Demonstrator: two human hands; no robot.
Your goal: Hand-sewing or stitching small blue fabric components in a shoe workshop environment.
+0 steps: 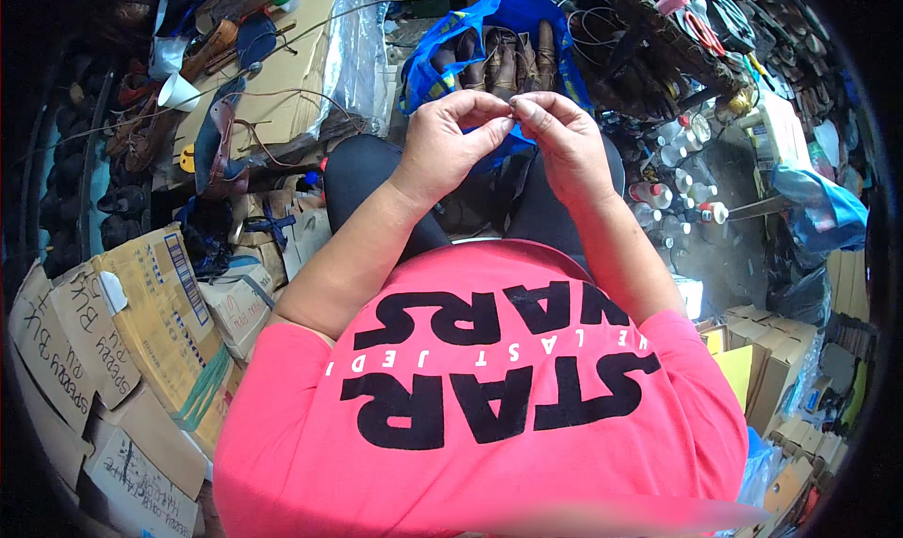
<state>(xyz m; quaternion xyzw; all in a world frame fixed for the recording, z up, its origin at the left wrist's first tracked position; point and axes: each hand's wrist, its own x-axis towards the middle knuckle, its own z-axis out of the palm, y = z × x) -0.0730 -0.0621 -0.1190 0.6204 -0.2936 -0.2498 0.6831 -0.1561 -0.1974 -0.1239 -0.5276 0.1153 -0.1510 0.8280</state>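
My left hand (456, 141) and my right hand (566, 145) meet in front of me, above my knees. The thumb and fingers of each are pinched together, with the fingertips nearly touching. A tiny dark bit shows between the tips, too small to name. Just beyond the hands stands an open blue plastic bag (508, 0). Brown, elongated pieces (502, 60) that look like leather or wood stand packed inside it. My hands cover part of the bag's near side.
Left of me are cardboard boxes (155, 298), a flat cardboard stack (299, 44), a white cup (178, 93) and a brown sandal-like piece (222, 143). Several plastic bottles (675, 195) stand on the right, near a cluttered round work surface (673, 58). More cartons (767, 350) lie at lower right.
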